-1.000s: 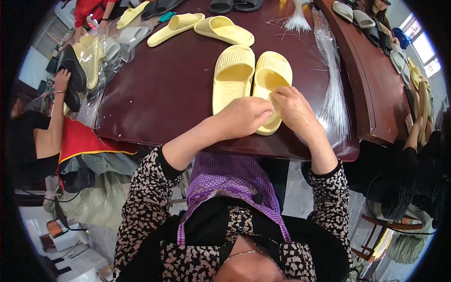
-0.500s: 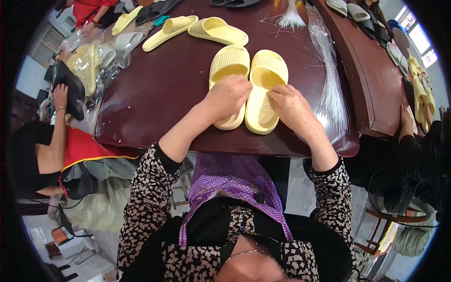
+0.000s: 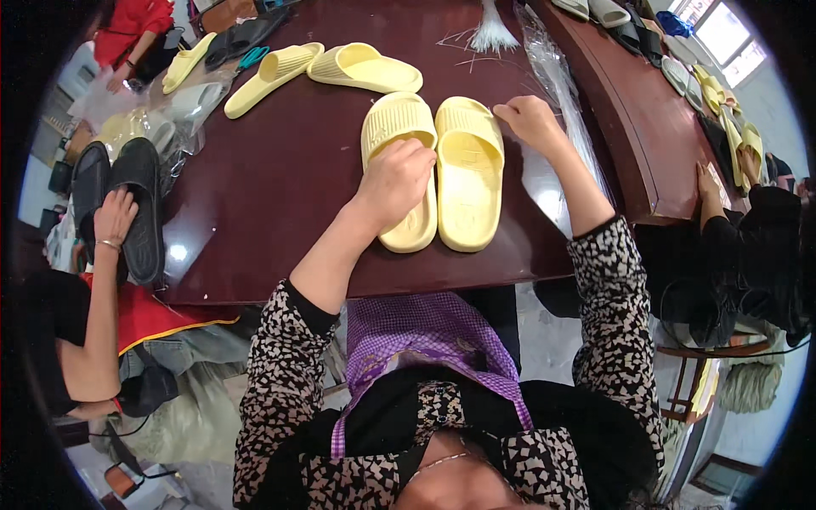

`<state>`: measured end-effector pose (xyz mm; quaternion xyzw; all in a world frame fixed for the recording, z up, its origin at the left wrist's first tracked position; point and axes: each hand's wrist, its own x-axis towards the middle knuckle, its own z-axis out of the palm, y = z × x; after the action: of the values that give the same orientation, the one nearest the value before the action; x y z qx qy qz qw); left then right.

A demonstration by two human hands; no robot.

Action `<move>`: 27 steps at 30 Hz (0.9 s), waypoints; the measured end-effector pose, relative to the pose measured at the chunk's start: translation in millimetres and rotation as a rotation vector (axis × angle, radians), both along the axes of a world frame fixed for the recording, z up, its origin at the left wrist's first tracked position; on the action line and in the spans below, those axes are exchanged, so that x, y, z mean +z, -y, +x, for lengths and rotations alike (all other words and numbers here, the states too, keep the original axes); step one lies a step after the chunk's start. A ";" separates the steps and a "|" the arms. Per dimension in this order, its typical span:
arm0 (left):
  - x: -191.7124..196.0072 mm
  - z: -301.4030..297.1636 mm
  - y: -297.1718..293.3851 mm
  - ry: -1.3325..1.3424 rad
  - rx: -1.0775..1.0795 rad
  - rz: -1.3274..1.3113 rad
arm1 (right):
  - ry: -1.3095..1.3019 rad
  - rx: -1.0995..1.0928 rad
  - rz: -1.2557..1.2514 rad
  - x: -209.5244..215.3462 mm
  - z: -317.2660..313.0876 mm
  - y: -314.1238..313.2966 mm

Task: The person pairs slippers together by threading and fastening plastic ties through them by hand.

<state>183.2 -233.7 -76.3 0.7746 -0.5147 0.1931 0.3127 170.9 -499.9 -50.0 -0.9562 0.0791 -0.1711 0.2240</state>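
Left hand [image 3: 395,178] lies over the middle of the left yellow slipper [image 3: 399,170], hiding that part; its fingers are curled under, contact not readable. Right hand [image 3: 531,119] covers the top outer corner of the right yellow slipper [image 3: 467,174]; whether it pinches anything is too small to tell. Bundle of thin white strands [image 3: 493,34] is cut off by the top edge. Co-worker's hand [image 3: 115,225] hides part of a black slipper [image 3: 140,204]. Slippers on the far bench [image 3: 646,102] blur toward the rim.

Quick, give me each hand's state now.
Left hand: fingers curled, resting on the left yellow slipper.
Right hand: fingers curled at the right yellow slipper; grip cannot be told.
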 end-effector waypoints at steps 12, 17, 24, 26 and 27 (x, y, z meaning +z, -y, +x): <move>3.4 -12.7 -23.3 0.087 -0.050 -0.156 | 0.021 0.195 0.417 45.4 25.2 -30.8; 9.7 -22.8 -30.9 0.025 -0.082 -0.138 | -0.106 0.346 0.558 78.4 46.4 -90.1; 21.9 -36.4 -28.5 0.056 -0.109 -0.174 | -0.422 0.385 0.258 87.4 53.2 -131.4; 24.7 -39.8 -28.6 0.058 -0.114 -0.169 | -0.481 0.446 0.217 82.1 54.3 -135.0; 25.9 -40.7 -28.8 0.059 -0.113 -0.166 | -0.479 0.447 0.219 78.1 54.9 -135.7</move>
<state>142.5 -204.9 -50.4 0.7097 -0.5489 0.2399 0.3708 225.8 -364.2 28.1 -0.9331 -0.0641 0.1210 0.3326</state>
